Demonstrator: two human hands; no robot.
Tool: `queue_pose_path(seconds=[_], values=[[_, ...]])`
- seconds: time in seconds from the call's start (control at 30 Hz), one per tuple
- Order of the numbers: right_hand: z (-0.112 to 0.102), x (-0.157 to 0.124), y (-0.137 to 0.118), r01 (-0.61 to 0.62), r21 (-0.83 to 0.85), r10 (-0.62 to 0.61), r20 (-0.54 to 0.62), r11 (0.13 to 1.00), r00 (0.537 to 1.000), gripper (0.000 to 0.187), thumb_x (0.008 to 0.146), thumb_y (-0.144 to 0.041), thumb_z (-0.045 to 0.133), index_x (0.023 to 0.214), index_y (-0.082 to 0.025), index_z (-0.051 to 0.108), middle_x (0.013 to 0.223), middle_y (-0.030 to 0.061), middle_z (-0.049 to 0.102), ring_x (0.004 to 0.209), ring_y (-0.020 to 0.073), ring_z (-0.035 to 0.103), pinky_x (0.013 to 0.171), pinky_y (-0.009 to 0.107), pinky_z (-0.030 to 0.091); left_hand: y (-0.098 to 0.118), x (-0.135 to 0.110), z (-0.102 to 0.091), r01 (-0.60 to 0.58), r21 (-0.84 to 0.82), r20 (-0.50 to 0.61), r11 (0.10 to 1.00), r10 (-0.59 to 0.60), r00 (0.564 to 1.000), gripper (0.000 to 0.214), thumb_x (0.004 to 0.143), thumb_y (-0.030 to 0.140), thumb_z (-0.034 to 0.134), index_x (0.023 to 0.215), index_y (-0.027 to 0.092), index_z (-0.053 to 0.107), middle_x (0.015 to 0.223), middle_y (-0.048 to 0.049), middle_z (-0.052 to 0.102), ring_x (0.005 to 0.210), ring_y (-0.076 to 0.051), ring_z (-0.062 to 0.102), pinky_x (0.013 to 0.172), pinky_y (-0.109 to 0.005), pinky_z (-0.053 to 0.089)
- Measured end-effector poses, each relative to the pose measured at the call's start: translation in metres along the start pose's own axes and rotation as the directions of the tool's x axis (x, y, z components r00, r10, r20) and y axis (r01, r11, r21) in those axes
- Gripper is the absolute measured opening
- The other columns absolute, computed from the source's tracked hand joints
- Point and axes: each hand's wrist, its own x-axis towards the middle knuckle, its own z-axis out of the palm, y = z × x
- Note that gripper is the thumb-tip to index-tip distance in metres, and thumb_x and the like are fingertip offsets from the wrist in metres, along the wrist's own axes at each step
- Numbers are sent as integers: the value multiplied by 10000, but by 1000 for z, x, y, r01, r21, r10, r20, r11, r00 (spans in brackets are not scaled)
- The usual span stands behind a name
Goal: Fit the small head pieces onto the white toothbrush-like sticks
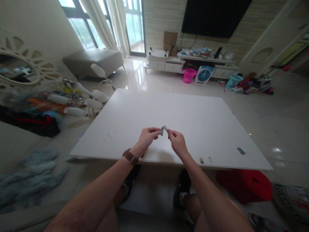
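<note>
My left hand (147, 137) and my right hand (177, 141) meet above the near middle of a white table (135, 109). Together they pinch a tiny green and white piece (163, 130) between their fingertips. The fingers of both hands are closed on it. A brown watch strap (130, 157) sits on my left wrist. A small dark green strip (240, 150) lies on the table at the right. Two tiny bits (205, 159) lie near the front edge.
A red stool (243, 185) stands under the table's right corner. Clutter and a white lamp with several bulbs (82, 103) lie on the floor at the left. A TV cabinet (190, 62), pink basket (189, 75) and fan (204, 74) stand at the back.
</note>
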Motion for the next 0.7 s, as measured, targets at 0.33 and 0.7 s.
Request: queue_pose_path(seconds=[0.33,0.7], values=[[-2,-4,-7,20,15,-22,95,1000,995,539,944,-583,485,580,-188,453,537,-33,368,546,117,358,547,269,255,2,4,-3,23,-100,-30,995,-26,999,286,611,337,824,817,144,774,723,-48,677,588,-96,487,623,-282,383],[-9,1,-6,21,-39,-23,-42,999,999,530,960,-586,454,609,-189,473,547,-29,392,550,122,370,548,272,257,0,3,-2,29,-55,11,998,-29,1000,285,625,341,813,823,139,775,716,-56,683,578,-98,470,607,-278,376]])
